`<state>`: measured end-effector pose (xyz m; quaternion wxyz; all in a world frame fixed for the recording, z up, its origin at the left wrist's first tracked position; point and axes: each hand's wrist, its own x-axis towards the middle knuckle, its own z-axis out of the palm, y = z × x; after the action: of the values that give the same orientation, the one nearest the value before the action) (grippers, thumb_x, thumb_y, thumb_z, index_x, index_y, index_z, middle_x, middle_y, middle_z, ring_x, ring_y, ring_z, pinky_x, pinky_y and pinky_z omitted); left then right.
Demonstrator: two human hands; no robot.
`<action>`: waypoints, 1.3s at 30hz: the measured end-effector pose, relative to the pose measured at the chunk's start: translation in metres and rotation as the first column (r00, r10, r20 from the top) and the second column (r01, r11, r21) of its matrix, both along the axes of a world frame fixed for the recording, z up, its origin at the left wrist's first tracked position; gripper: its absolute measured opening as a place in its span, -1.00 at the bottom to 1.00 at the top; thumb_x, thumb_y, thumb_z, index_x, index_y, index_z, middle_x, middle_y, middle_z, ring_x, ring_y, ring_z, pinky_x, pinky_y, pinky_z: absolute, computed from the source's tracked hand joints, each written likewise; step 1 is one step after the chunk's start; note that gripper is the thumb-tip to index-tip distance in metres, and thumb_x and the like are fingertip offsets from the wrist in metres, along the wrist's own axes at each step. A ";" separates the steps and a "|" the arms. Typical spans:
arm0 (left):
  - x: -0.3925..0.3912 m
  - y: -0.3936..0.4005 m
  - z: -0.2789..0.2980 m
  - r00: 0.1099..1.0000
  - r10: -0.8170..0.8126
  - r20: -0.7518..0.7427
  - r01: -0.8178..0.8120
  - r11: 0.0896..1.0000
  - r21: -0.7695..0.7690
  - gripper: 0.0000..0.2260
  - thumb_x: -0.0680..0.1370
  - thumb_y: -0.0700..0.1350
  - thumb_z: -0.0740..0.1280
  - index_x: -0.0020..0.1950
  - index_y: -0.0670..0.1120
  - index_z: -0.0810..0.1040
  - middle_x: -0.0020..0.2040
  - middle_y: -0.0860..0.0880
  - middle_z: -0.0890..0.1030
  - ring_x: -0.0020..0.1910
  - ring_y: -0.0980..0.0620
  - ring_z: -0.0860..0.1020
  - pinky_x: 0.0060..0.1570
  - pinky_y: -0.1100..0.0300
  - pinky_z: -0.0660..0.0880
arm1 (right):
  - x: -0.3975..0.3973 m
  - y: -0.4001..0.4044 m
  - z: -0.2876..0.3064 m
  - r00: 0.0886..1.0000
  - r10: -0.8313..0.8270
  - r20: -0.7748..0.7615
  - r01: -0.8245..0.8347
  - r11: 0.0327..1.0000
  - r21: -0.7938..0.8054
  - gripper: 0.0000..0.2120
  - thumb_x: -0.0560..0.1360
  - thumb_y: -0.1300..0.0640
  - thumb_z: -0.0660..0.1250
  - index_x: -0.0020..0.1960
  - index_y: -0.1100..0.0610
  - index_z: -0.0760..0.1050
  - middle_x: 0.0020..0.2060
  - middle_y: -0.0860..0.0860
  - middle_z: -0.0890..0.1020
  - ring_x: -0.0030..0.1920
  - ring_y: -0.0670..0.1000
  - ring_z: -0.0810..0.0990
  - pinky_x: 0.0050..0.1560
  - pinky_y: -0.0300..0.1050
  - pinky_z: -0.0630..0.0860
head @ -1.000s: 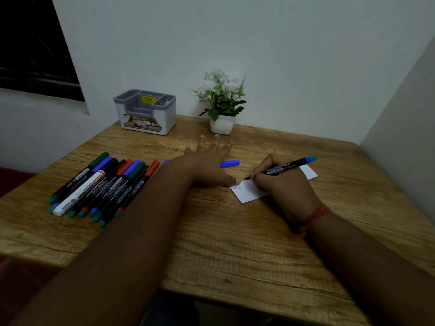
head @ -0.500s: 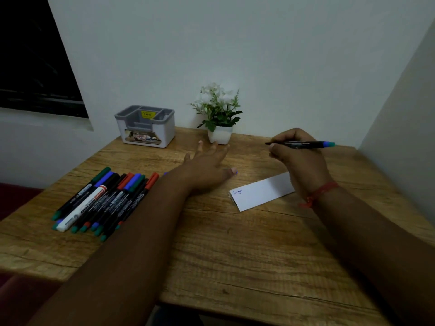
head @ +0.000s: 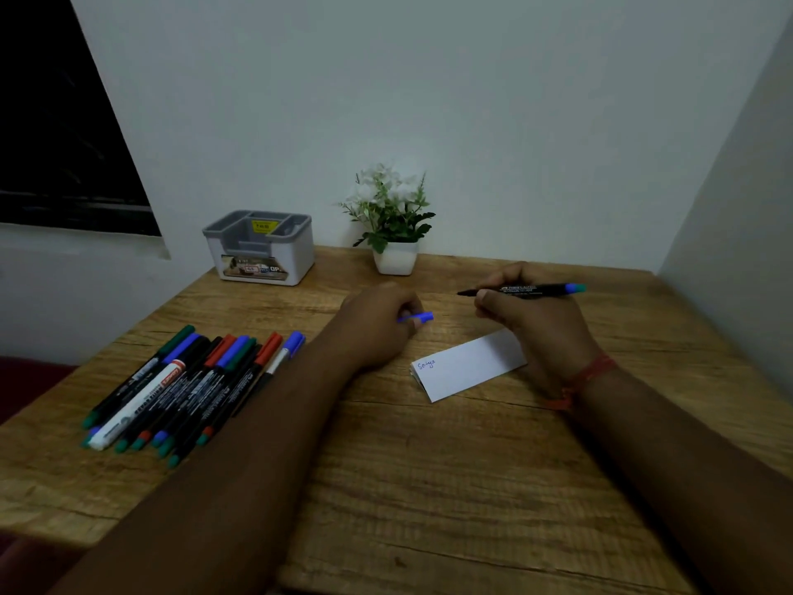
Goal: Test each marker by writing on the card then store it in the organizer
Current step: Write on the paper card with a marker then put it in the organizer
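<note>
My right hand [head: 536, 319] grips an uncapped black marker [head: 525, 289] with a blue end, held level above the table, tip pointing left. My left hand [head: 377, 324] pinches the marker's blue cap [head: 418, 317] just above the wood. The white card [head: 470, 365] lies between and below the hands, with blue writing at its left end. Several capped markers [head: 184, 388] in green, blue, red and black lie in a row at the left. The grey and white organizer [head: 259, 246] stands at the back left, its compartments holding no markers that I can see.
A small potted plant [head: 392, 234] in a white pot stands at the back against the wall. The wooden table [head: 429, 487] fits into a corner, with a wall close on the right. A dark window is at the upper left.
My right hand lifted the marker off the card and holds it level. My left hand left the card's edge, curled, and picked up the blue cap.
</note>
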<state>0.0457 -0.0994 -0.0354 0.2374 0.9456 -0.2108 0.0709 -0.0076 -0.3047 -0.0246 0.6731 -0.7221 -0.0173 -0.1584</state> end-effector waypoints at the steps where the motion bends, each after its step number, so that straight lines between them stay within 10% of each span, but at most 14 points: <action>1: -0.001 -0.002 0.000 1.000 -0.002 0.012 0.003 0.999 -0.049 -0.87 0.57 0.01 0.37 0.11 0.08 0.60 -0.01 0.14 0.53 -0.02 0.13 0.50 0.09 0.04 0.51 | 0.000 0.001 0.000 1.000 0.009 0.002 -0.009 1.000 0.026 -0.88 0.46 0.36 0.47 -0.06 0.20 0.64 -0.12 0.09 0.73 -0.04 0.09 0.73 0.20 0.12 0.63; 24: -0.018 -0.014 0.006 0.987 -0.104 0.121 0.134 0.954 -0.270 -0.88 0.52 -0.07 0.46 0.02 0.08 0.59 -0.08 0.18 0.56 -0.04 0.26 0.48 -0.18 0.49 0.39 | -0.002 0.002 -0.001 0.997 0.080 0.018 -0.081 0.990 0.112 -0.88 0.49 0.40 0.42 -0.09 0.21 0.62 -0.23 0.09 0.67 -0.14 0.05 0.66 0.02 -0.05 0.66; 39: -0.024 -0.019 0.011 0.983 -0.182 0.010 0.163 0.859 -0.486 -0.89 0.52 -0.14 0.46 -0.06 0.09 0.63 -0.14 0.10 0.62 -0.22 0.09 0.54 -0.19 0.29 0.48 | 0.000 0.003 -0.004 0.995 0.100 0.024 -0.100 0.995 -0.017 -0.82 0.48 0.21 0.49 -0.07 0.33 0.60 -0.32 0.00 0.61 -0.27 -0.08 0.57 -0.21 -0.20 0.55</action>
<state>0.0216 -0.1183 -0.0241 0.4757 0.8344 -0.2657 0.0826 -0.0077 -0.3015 -0.0282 0.6743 -0.7236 -0.0630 -0.1333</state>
